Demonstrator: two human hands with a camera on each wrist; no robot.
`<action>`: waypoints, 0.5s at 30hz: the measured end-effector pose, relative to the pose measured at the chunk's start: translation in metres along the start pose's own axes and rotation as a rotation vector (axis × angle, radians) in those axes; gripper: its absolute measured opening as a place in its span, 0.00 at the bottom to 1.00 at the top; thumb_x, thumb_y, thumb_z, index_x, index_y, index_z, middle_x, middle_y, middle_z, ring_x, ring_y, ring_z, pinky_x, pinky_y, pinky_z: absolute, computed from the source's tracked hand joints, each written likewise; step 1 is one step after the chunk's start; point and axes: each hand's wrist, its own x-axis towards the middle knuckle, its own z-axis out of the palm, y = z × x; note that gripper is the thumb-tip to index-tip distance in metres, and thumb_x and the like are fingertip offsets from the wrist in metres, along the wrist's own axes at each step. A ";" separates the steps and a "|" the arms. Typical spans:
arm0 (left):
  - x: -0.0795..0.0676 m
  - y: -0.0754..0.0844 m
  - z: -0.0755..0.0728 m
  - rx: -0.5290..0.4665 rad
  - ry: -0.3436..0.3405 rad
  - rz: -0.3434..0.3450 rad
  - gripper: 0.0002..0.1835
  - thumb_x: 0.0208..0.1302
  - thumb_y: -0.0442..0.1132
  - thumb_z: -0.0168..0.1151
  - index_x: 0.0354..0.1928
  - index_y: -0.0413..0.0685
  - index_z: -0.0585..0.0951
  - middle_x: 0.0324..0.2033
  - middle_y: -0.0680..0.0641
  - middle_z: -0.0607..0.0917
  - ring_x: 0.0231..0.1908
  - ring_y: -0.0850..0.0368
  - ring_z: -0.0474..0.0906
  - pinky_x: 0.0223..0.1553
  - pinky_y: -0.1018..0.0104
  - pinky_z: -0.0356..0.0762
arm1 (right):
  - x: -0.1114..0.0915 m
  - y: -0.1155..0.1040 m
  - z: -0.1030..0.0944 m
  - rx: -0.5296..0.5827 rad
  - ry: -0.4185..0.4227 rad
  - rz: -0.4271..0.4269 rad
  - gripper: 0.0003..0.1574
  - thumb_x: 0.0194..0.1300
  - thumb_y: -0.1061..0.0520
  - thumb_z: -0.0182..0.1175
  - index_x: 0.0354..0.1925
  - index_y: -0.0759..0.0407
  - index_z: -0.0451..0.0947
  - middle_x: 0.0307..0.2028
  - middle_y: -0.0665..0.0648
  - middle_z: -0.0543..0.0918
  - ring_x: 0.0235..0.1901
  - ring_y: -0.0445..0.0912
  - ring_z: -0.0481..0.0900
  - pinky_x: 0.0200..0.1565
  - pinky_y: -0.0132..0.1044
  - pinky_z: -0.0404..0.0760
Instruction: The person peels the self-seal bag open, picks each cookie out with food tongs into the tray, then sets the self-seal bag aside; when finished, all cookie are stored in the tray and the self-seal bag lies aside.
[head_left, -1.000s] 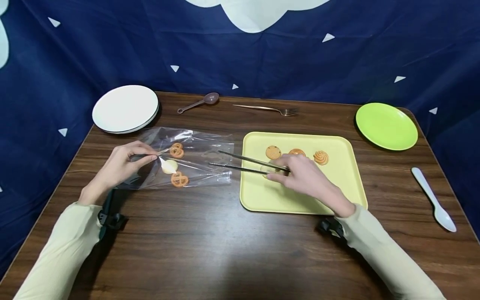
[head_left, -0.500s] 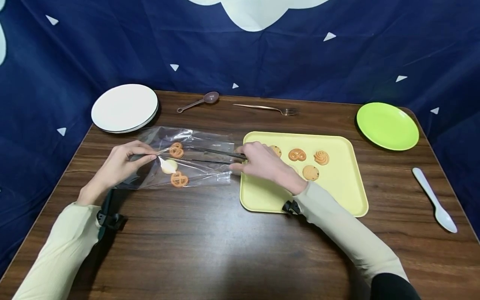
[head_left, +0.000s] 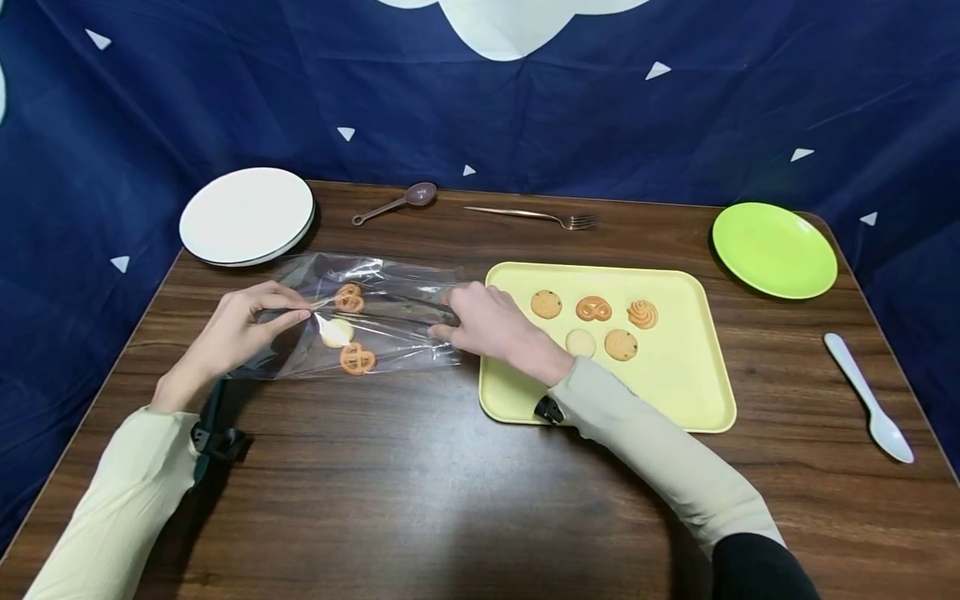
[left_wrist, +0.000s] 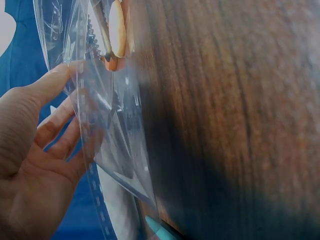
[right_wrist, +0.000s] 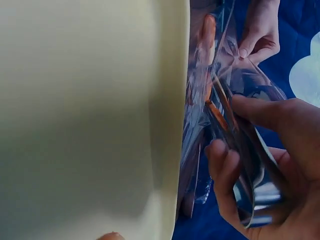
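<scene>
My left hand (head_left: 236, 337) pinches the upper layer of a clear plastic bag (head_left: 435, 358) lying on the table. Inside the bag are two pretzel-shaped cookies (head_left: 357, 359) and a pale round cookie (head_left: 337, 332). At the bag's right-hand mouth, my right hand (head_left: 495, 325) grips metal tongs (right_wrist: 265, 197), whose long arms reach leftward into the bag toward the cookies. In the left wrist view, a toothed tong tip (left_wrist: 92, 37) shows through the plastic beside a cookie (left_wrist: 117, 29).
Several cookies lie on a yellow tray (head_left: 667, 392) beneath my right forearm. White plates (head_left: 247, 215) are at back left, a brown measuring spoon (head_left: 397, 202) and a fork (head_left: 528, 215) along the back edge, and a green plate (head_left: 775, 250) and white spoon (head_left: 868, 400) at right.
My right hand has moved left from over the tray to the bag's mouth, sliding the tongs deeper inside. More tray cookies are uncovered. My left hand keeps its place on the bag.
</scene>
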 end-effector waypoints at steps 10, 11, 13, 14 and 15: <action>0.000 -0.001 -0.002 -0.017 -0.003 0.027 0.07 0.54 0.26 0.67 0.34 0.41 0.87 0.32 0.51 0.83 0.36 0.74 0.73 0.32 0.76 0.69 | -0.017 0.006 -0.001 -0.029 0.088 -0.008 0.25 0.62 0.43 0.61 0.17 0.52 0.64 0.19 0.50 0.70 0.16 0.43 0.68 0.18 0.36 0.67; 0.000 -0.001 -0.002 -0.016 -0.003 0.027 0.07 0.54 0.26 0.67 0.34 0.41 0.87 0.32 0.51 0.83 0.36 0.74 0.73 0.32 0.76 0.69 | -0.019 0.008 -0.001 -0.021 0.089 -0.012 0.25 0.62 0.43 0.61 0.17 0.52 0.65 0.19 0.50 0.69 0.16 0.42 0.66 0.18 0.36 0.67; 0.000 -0.001 -0.002 -0.013 -0.002 0.028 0.07 0.54 0.26 0.67 0.34 0.41 0.87 0.32 0.51 0.84 0.36 0.75 0.73 0.32 0.76 0.69 | -0.024 0.013 -0.002 0.003 0.084 -0.020 0.22 0.63 0.43 0.61 0.20 0.54 0.70 0.18 0.52 0.70 0.14 0.40 0.63 0.17 0.34 0.64; -0.001 -0.001 -0.003 -0.012 -0.001 0.026 0.07 0.53 0.25 0.67 0.34 0.41 0.87 0.32 0.51 0.84 0.36 0.75 0.73 0.32 0.76 0.69 | -0.027 0.015 -0.003 0.024 0.086 -0.018 0.20 0.63 0.43 0.61 0.23 0.56 0.75 0.20 0.53 0.74 0.13 0.39 0.61 0.16 0.33 0.63; -0.001 -0.001 -0.003 -0.009 0.000 0.024 0.07 0.53 0.25 0.68 0.34 0.41 0.87 0.32 0.51 0.84 0.36 0.75 0.73 0.31 0.76 0.69 | -0.030 0.018 -0.004 0.038 0.087 -0.021 0.19 0.63 0.44 0.61 0.28 0.58 0.79 0.23 0.54 0.79 0.12 0.39 0.59 0.15 0.32 0.61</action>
